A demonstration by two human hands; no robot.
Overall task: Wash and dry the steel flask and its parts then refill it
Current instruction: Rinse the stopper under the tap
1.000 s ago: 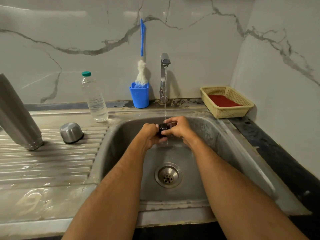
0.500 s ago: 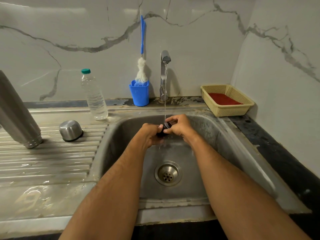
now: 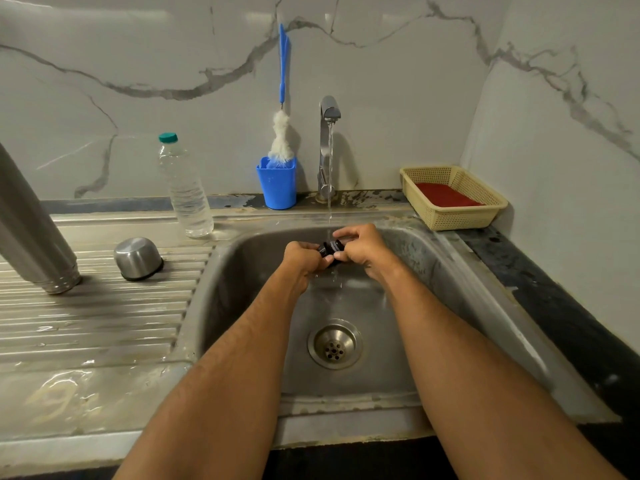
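Rinsing the stopper over the sink (image 3: 460, 271)

Flask (image 3: 31, 233) and cup (image 3: 138, 258) sit inverted on the bench; left hand (image 3: 303, 259) and right hand (image 3: 362, 245) both pinch the wet stopper (image 3: 329, 248) under the tap (image 3: 329, 147), so it could slip toward the drain (image 3: 334, 344).

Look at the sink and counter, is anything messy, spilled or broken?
Nothing looks broken. The draining board is wet, with a puddle near its front edge, which fits the washing. The steel flask and its steel cup stand upside down there, seemingly to drain. Both hands hold a small black stopper under the running tap.
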